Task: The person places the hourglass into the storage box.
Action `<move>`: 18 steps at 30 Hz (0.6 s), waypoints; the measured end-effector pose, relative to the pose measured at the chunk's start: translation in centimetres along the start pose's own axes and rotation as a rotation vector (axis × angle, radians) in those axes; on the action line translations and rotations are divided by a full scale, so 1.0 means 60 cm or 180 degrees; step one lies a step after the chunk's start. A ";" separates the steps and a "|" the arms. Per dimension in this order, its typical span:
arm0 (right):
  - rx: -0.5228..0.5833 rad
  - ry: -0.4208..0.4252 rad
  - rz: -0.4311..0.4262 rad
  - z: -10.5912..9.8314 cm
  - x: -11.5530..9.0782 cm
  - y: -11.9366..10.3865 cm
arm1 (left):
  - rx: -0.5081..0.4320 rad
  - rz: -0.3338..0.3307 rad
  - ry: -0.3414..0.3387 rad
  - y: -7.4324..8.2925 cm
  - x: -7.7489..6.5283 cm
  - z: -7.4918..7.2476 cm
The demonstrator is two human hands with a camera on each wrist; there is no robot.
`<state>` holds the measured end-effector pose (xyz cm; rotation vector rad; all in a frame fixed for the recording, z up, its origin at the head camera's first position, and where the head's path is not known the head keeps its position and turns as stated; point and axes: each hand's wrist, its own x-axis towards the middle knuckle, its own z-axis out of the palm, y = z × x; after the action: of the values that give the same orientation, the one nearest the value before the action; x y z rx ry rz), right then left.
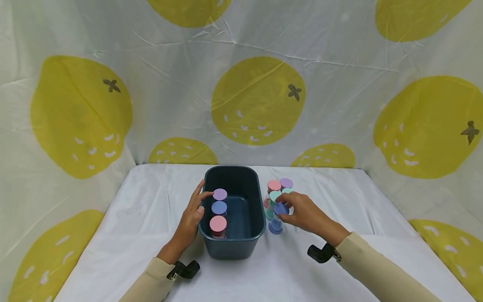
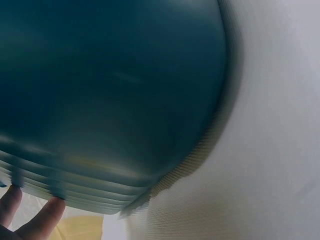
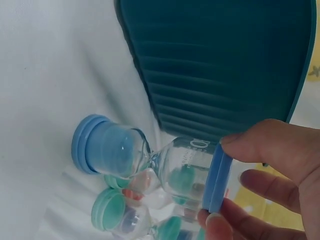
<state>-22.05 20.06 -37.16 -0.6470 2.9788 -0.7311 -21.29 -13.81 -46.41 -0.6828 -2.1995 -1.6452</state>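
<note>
Here's the white cloth-covered tabletop [image 1: 339, 201], and on it the deep dark-teal bin [image 1: 232, 248]! The left hand [image 1: 188, 220] is at the bin's left rim, grip loose, fingers extended. The right hand's [image 1: 307, 214] grip pinches the see-through blue-capped hourglass [image 1: 281, 209] by its cap, just right of the bin. Inside, purple-capped [image 1: 220, 194], blue-capped [image 1: 219, 207] and pink-capped [image 1: 218, 225] timers line the left side; more pastel-capped hourglasses [image 1: 273, 186] cluster behind the pinched one.
</note>
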 end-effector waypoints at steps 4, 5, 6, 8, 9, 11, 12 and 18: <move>0.0093 -0.0053 -0.0004 -0.004 -0.005 0.001 | -0.0006 0.0021 0.0012 -0.001 0.000 0.000; 0.0096 -0.0053 0.0000 -0.007 -0.006 0.001 | -0.0008 0.0023 0.0011 -0.001 0.000 0.000; 0.0106 -0.0053 0.0006 -0.010 -0.008 0.001 | -0.0006 0.0025 0.0010 -0.001 0.001 0.000; 0.0102 -0.0038 -0.0019 -0.018 -0.011 0.000 | -0.0014 0.0022 0.0004 0.000 0.000 0.000; 0.0086 -0.0022 -0.0032 -0.023 -0.012 -0.002 | -0.0016 0.0017 0.0005 0.000 0.000 0.000; 0.0037 0.0030 -0.0075 -0.034 -0.015 -0.006 | -0.0012 -0.0002 0.0009 0.000 0.000 -0.001; 0.0027 0.0056 -0.0108 -0.041 -0.017 -0.009 | -0.0015 -0.0008 0.0010 0.001 0.000 -0.001; -0.0081 0.0283 -0.0383 -0.086 -0.025 -0.036 | -0.0016 -0.0013 0.0013 0.000 0.001 0.000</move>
<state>-20.39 21.18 -31.73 -0.8230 3.0562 -0.7489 -21.32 -13.78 -46.39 -0.6761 -2.1961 -1.6533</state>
